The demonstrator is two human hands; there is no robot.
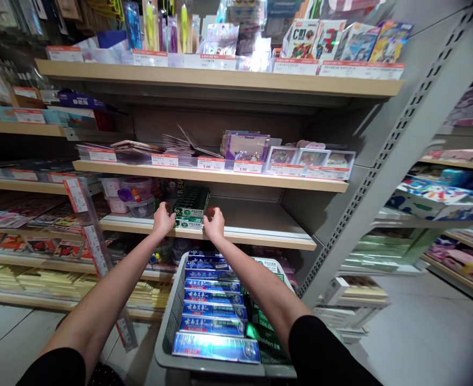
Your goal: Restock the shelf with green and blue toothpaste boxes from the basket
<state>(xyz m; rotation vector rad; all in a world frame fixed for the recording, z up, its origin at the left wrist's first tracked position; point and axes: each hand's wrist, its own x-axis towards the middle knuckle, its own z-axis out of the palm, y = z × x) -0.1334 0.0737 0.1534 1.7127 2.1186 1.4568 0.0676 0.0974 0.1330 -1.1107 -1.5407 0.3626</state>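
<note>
Right now both my hands are at the ends of the green boxes (192, 210), which sit in a row running back along the low shelf (256, 214). My left hand (164, 221) is at the left end of the front boxes and my right hand (215, 222) at the right end, fingers curled and partly open, a box's length between them. I can't tell whether I have the boxes pinched or am only touching their ends. At the front, one box lies on another, near the shelf's edge. Left of my left hand stand some clear tubs (134, 195); to my right the shelf board runs on toward the grey upright (352, 193). Below my arms is a grey basket (170, 313), with blue boxes (214, 310) lined up down its left side and dark green cartons (270, 342) down its right, partly hidden by my right forearm. Above my hands, another shelf (204, 172) carries flat packs (247, 146) behind price tags (207, 165).
</note>
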